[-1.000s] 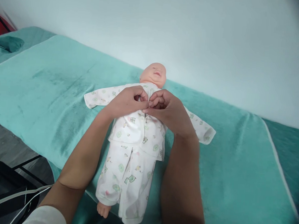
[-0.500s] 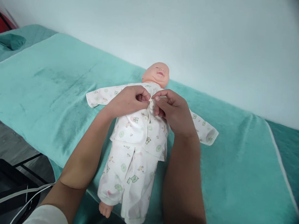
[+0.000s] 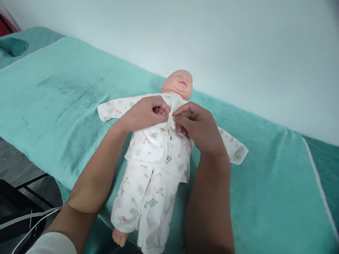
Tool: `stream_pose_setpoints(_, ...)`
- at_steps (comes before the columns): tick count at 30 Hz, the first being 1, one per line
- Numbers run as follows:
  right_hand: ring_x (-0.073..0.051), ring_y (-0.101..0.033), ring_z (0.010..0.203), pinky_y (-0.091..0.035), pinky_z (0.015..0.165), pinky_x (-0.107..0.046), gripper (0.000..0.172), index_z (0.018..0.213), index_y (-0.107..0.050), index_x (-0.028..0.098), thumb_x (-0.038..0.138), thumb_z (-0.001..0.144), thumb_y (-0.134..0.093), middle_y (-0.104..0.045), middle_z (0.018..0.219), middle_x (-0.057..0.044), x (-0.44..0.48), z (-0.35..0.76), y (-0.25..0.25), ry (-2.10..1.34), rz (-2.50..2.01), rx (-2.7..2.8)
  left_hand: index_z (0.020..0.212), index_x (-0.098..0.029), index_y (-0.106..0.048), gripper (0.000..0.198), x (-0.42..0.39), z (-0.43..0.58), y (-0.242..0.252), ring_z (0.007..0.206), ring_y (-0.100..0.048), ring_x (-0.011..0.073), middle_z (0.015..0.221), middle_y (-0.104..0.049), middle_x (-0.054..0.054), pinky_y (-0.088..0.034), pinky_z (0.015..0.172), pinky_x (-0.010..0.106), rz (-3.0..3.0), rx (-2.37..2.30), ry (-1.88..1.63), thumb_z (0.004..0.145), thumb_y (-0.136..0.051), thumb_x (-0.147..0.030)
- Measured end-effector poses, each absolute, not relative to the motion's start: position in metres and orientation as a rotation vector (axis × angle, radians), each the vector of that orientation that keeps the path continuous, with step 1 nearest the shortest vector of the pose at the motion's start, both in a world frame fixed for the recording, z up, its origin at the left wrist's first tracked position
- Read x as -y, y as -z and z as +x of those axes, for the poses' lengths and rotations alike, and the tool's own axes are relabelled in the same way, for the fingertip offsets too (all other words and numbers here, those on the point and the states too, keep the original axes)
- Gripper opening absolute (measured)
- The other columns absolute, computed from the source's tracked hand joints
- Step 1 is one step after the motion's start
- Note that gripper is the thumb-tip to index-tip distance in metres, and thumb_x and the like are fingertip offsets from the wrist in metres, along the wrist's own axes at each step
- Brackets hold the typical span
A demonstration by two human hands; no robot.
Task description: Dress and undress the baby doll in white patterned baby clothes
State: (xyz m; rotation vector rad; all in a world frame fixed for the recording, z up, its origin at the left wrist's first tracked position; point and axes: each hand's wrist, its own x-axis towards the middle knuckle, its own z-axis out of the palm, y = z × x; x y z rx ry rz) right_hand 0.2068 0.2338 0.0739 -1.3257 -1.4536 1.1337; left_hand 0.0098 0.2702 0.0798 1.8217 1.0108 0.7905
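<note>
A baby doll [image 3: 176,83] lies on its back, its sleeves spread to both sides. It wears a white printed pajama shirt [image 3: 151,145] and matching pants [image 3: 145,205]; one foot [image 3: 119,237] pokes out of a pant leg. At the chest, my left hand [image 3: 147,112] pinches the shirt's front edge between thumb and fingers. Close beside it, my right hand [image 3: 196,122] pinches the other side of the front opening. Fingertips largely cover the button between them. Lower on the front, a pale button [image 3: 165,134] shows.
A green velvety cloth [image 3: 268,193] covers the bed under the doll. Behind it rises a pale wall [image 3: 233,43]. At the lower left are a black object [image 3: 1,197] and white cables [image 3: 25,220] near my left forearm.
My right fingers have shifted slightly at the shirt's opening, with the wrist turned a little to the right. My left hand stays nearly still. The doll lies as before.
</note>
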Motion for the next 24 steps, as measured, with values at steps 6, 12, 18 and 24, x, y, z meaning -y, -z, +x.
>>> stream_pose_setpoints(6, -0.01, -0.053, 0.049, -0.037, 0.046, -0.022, 0.011, 0.085, -0.062, 0.022, 0.015, 0.078, -0.067, -0.06, 0.055, 0.004, -0.23, 0.21, -0.083, -1.206, -1.407, 1.534, 0.082, -0.018, -0.073, 0.008, -0.273, 0.008, -0.078, 0.073, -0.047, 0.0107, 0.083, -0.058, 0.001, -0.04, 0.067, 0.026, 1.809, -0.959, -0.773, 0.079, -0.066, -0.021)
stream_pose_setpoints(12, -0.01, -0.053, 0.048, -0.038, 0.046, -0.021, 0.013, 0.086, -0.06, 0.022, 0.016, 0.079, -0.069, -0.06, 0.054, 0.005, -0.228, 0.21, -0.086, -1.262, -1.429, 1.555, 0.085, -0.019, -0.076, 0.009, -0.277, 0.006, -0.075, 0.076, -0.049, 0.0114, 0.087, -0.059, 0.001, -0.041, 0.071, 0.028, 1.83, -0.899, -0.791, 0.082, -0.069, -0.025)
stream_pose_setpoints(18, -0.009, -0.051, 0.047, -0.036, 0.045, -0.022, 0.018, 0.084, -0.058, 0.022, 0.022, 0.08, -0.075, -0.058, 0.054, 0.006, -0.229, 0.209, -0.085, -1.277, -1.399, 1.552, 0.086, -0.02, -0.077, 0.01, -0.279, 0.008, -0.072, 0.078, -0.051, 0.0123, 0.088, -0.061, 0.002, -0.042, 0.074, 0.028, 1.86, -0.88, -0.825, 0.084, -0.071, -0.027)
stream_pose_setpoints(24, -0.009, -0.051, 0.049, -0.037, 0.046, -0.022, 0.017, 0.085, -0.061, 0.022, 0.026, 0.081, -0.076, -0.057, 0.055, 0.006, -0.229, 0.209, -0.084, -1.265, -1.407, 1.552, 0.085, -0.019, -0.077, 0.012, -0.277, 0.006, -0.074, 0.076, -0.052, 0.0118, 0.086, -0.061, 0.002, -0.042, 0.071, 0.027, 1.848, -0.944, -0.812, 0.084, -0.072, -0.03)
